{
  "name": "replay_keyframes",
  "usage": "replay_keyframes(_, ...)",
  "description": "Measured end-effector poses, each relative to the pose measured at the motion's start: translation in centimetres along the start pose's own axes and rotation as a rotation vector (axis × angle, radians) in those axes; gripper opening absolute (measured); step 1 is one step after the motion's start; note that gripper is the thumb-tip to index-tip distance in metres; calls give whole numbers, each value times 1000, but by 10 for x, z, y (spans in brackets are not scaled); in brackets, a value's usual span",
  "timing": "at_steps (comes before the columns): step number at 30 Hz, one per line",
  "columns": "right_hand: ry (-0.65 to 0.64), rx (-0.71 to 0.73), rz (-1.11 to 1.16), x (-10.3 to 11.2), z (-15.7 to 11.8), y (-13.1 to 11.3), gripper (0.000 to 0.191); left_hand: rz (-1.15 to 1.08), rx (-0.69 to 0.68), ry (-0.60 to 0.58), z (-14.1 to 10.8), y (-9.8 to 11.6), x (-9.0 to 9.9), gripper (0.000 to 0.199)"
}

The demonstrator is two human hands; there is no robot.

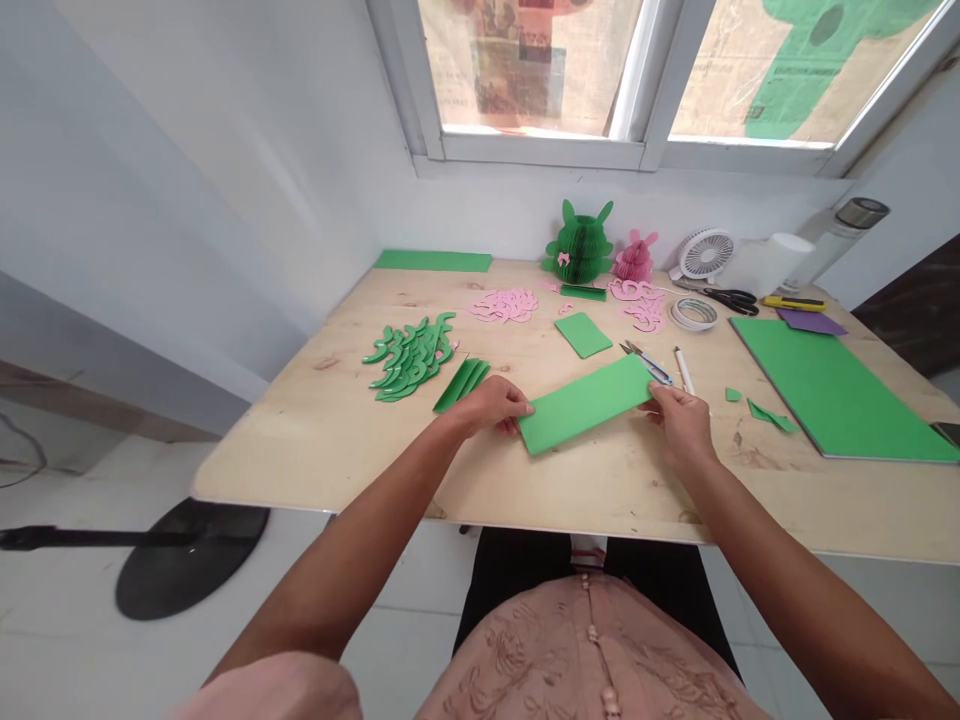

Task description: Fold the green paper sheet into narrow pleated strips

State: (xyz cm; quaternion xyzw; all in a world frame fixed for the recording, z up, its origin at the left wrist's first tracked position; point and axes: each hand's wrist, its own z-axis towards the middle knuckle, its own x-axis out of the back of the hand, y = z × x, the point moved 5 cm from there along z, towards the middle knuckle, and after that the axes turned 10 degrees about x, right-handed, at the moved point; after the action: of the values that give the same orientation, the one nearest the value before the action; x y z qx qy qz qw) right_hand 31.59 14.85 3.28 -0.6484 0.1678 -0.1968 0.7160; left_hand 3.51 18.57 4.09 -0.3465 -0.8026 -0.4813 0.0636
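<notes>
A long green paper strip [587, 405] is held just above the wooden table, tilted up to the right. My left hand [493, 405] pinches its left end between thumb and fingers. At the right end, my right hand [681, 420] grips the edge the same way. Small snips [649, 362] with blue handles lie just behind the strip, beside a white pen [684, 370]. A folded green paper piece [461, 383] rests close to my left hand. Behind the strip is a smaller green rectangle [583, 335].
Curved green cutouts [411, 360] are heaped at the left, pink cutouts [504, 304] farther back. Green and pink paper figures [581, 248] stand by the wall. Tape [694, 314], black scissors [731, 298], a yellow cutter [795, 303] and large green sheets [840, 385] lie right.
</notes>
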Motion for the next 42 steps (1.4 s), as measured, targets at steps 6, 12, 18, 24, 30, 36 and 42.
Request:
replay_keyframes(6, 14, -13, -99, 3, -5, 9, 27, 265, -96, 433, -28, 20, -14, 29)
replay_keyframes(12, 21, 9, -171, 3, -7, 8, 31, 824, -629, 675, -64, 44, -113, 56)
replay_keyframes(18, 2, 25, -191, 5, -6, 8, 31, 903, -576, 658, -53, 32, -134, 68)
replay_keyframes(24, -67, 25, -254, 11, -5, 7, 31, 908, -524, 627, -48, 19, -128, 68)
replay_keyframes(30, -166, 147, -451, 30, -1, -10, 27, 873, -517, 532, -43, 15, -131, 66)
replay_keyframes(36, -566, 1062, -906, -2, -54, -44, 33, 857, -520, 517, -44, 15, -131, 64)
replay_keyframes(42, -756, 1190, -1027, -25, -83, -28, 33, 877, -538, 523, -45, 16, -131, 64)
